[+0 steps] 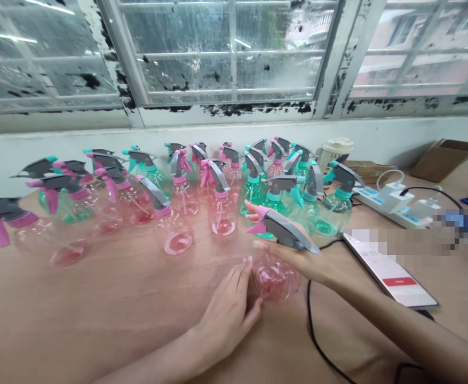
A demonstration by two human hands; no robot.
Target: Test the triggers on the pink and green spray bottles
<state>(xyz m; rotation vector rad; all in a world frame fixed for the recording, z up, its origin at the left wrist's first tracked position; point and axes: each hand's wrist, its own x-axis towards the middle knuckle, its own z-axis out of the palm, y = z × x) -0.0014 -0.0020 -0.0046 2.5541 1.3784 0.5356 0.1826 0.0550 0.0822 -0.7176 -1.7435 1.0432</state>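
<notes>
In the head view, a round-bodied, translucent pink plastic spray bottle (274, 278) is standing roughly upright on the wood-toned bench (77, 325), between the person's two hands. Its long axis is running up from the bench, while its grey sprayer head (285, 229) is lying crosswise, the pink nozzle pointing left and the silvery lever sloping down to the right. The left hand (226, 298) is resting just left of the bottle's body, fingers extended and loosely together, gripping nothing; whether its fingertips are touching the plastic is unclear. The right hand (298, 259) is nearer the neck, thumb and fingers spreading around it beneath the head; how firmly it is closing is impossible to tell.

Behind the bottle, similar glossy pink bottles (222, 212) and translucent green bottles (253, 197) are crowding together. Right of it, a flat, glass-faced phone (389, 266) is lying beyond a thin black cable (317, 341).
</notes>
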